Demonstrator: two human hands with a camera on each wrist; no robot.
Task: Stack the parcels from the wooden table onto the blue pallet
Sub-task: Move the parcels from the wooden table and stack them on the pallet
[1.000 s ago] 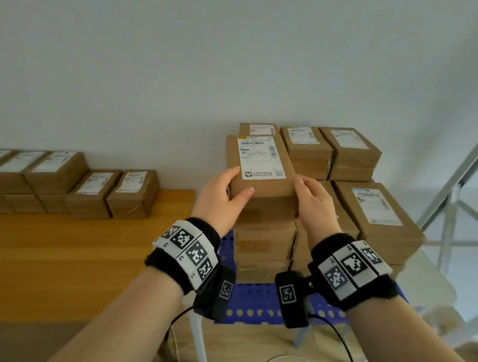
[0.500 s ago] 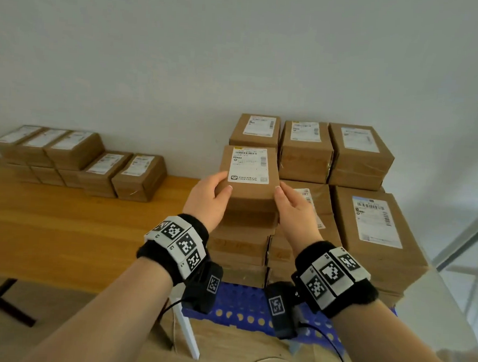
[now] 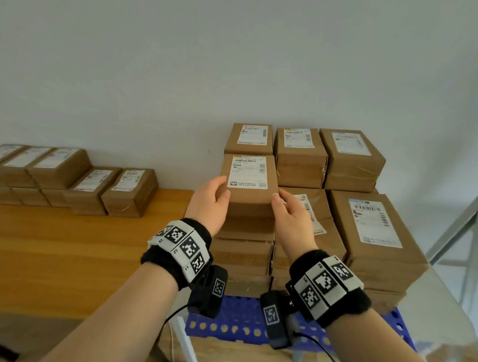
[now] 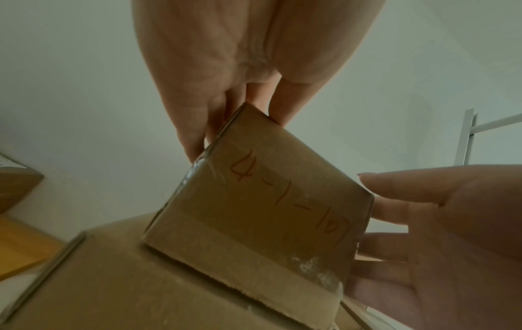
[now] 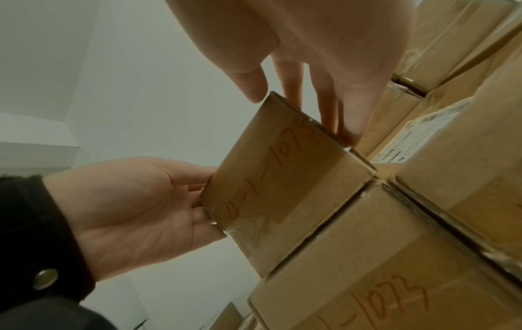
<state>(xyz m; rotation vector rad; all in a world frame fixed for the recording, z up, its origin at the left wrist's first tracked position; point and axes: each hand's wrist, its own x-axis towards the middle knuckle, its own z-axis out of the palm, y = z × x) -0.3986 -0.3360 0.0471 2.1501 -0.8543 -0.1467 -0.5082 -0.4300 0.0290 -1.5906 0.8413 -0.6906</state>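
Note:
I hold a brown cardboard parcel (image 3: pixel 247 181) with a white label between both hands. My left hand (image 3: pixel 211 203) grips its left side and my right hand (image 3: pixel 291 215) grips its right side, each with the thumb on top. The parcel (image 4: pixel 254 201) sits on the front-left stack on the blue pallet (image 3: pixel 235 320), its lower edge against the box below (image 5: pixel 353 279). In the wrist views the fingers (image 4: pixel 197 134) lie along the parcel's sides (image 5: pixel 282 183). Several more parcels (image 3: pixel 92 188) stand on the wooden table (image 3: pixel 60 254) at the left.
Stacked parcels fill the pallet: three taller stacks at the back (image 3: pixel 301 156) and a large box (image 3: pixel 374 231) at the right. A white metal frame (image 3: pixel 470 223) stands at the far right. A grey wall lies behind. Cables (image 3: pixel 320 348) hang from my wrists.
Both hands have carried the parcel forward and down onto the front-left stack. The box behind it now shows fully above it.

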